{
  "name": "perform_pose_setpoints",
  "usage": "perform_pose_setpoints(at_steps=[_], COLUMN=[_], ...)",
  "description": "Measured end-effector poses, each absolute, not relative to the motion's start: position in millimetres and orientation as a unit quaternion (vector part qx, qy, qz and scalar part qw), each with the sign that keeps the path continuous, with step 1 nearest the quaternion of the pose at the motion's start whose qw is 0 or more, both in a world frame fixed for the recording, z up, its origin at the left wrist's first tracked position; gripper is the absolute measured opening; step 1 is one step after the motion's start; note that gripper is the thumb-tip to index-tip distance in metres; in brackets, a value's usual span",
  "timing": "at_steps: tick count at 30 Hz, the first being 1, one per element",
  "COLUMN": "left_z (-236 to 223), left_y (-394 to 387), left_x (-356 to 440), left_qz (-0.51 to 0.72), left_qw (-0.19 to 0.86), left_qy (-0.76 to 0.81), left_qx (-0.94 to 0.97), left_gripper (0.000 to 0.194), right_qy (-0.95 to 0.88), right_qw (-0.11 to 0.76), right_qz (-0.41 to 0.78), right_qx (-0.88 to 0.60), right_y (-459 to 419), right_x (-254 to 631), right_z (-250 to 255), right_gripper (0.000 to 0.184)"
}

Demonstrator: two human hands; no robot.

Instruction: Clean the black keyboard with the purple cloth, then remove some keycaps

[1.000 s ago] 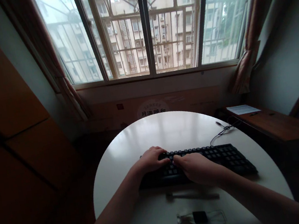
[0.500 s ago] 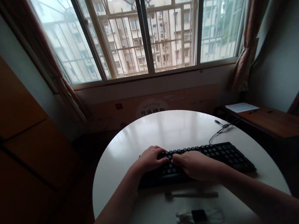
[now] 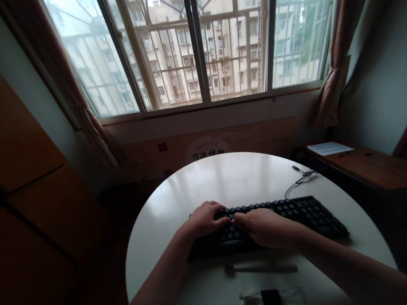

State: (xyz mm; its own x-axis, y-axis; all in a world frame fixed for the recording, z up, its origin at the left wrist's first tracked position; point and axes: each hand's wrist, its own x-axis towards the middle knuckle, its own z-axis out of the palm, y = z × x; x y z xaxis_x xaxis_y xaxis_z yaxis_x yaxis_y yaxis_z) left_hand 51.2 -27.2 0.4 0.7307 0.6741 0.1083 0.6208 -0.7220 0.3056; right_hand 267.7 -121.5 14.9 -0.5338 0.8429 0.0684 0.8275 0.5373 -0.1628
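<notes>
A black keyboard (image 3: 313, 215) lies on the round white table (image 3: 226, 179), partly covered by both hands. Over its left half rests my left hand (image 3: 208, 218), fingers stretched toward the far edge and thumb apart from them on the keys. Beside it, my right hand (image 3: 265, 225) is closed, its thumb and fingers pinched together just above the keys. Whatever may be between those fingertips is hidden. Nearer to me lie a thin brush (image 3: 263, 268) and a wire tool with a black block at its middle (image 3: 271, 298), both somewhat blurred.
The keyboard's cable (image 3: 301, 176) lies looped near the table's right rim. To the right, a low brown wooden table (image 3: 383, 167) bears a sheet of paper (image 3: 329, 148). Wooden cabinets (image 3: 17, 148) stand at left. Behind the table are a large printed box (image 3: 135, 154) and a barred window (image 3: 195, 42).
The whole view has shifted slightly, with everything a little lower in the picture. My hands keep almost the same pose on the keyboard.
</notes>
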Motion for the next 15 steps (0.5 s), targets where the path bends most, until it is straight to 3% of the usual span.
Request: perform_pose_setpoints(at_steps=[15], left_z=[0.1], left_y=[-26.7], left_x=[50.1], left_qz=[0.106], left_qw=[0.127], left_qy=[0.353], left_qx=[0.921], left_gripper=[0.041], right_qy=[-0.871], right_qw=[0.071], right_qz=[0.078], right_qx=[-0.479], right_y=[-115.8], right_x=[272.0], right_z=[17.1], right_gripper=[0.028])
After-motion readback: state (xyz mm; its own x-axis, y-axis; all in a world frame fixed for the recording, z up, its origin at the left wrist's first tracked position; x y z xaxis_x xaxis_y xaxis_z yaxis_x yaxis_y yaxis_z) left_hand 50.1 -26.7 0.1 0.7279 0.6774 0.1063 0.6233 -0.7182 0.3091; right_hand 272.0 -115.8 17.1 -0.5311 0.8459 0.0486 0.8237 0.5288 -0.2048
